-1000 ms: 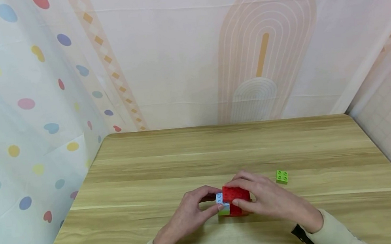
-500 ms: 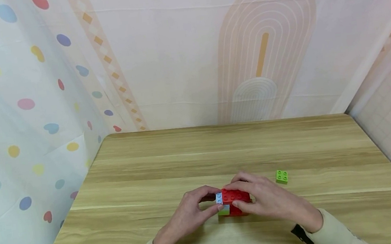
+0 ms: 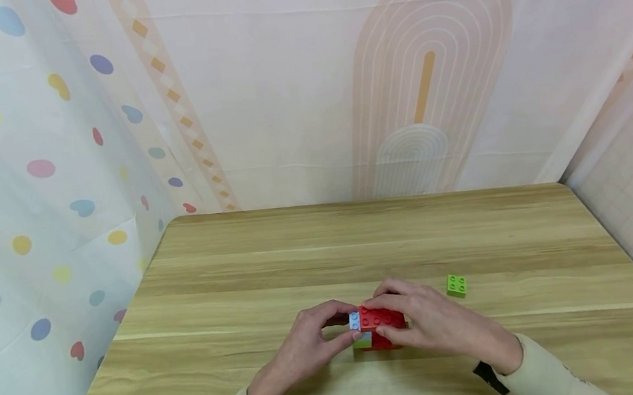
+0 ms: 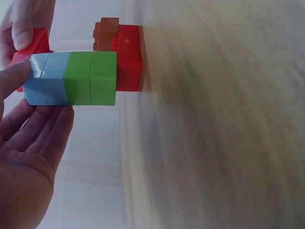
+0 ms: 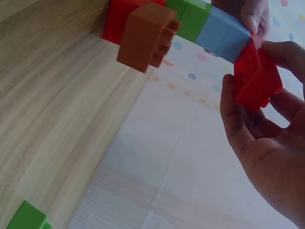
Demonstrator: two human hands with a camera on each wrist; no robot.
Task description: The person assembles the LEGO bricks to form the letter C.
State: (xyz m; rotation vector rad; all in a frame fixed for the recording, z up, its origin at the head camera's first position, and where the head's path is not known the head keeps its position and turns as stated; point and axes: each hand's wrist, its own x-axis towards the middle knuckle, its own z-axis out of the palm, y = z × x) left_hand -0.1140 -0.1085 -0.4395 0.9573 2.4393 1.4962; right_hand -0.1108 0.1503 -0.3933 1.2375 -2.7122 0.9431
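Note:
My left hand (image 3: 309, 346) pinches the light blue bricks (image 4: 55, 78) between thumb and fingers, near the top of a stack. Below them come green bricks (image 4: 90, 78), standing on a red base brick (image 4: 128, 57) that lies on the table. A brown brick (image 5: 145, 36) sits on that base beside the green ones. In my right hand (image 3: 433, 317) is another red brick (image 5: 257, 81), gripped between thumb and fingers. It overlaps the upper light blue brick and juts out to the right above the brown one. The wrist views show it slightly tilted; whether it is fully pressed down I cannot tell.
A loose green brick (image 3: 456, 286) lies on the wooden table (image 3: 299, 251), beyond and right of my right hand. Patterned curtains (image 3: 277, 98) hang behind the table and along its sides.
The red brick in my right hand has come down slightly and levelled, so more of its studs show from above. My left hand has stayed on the light blue bricks.

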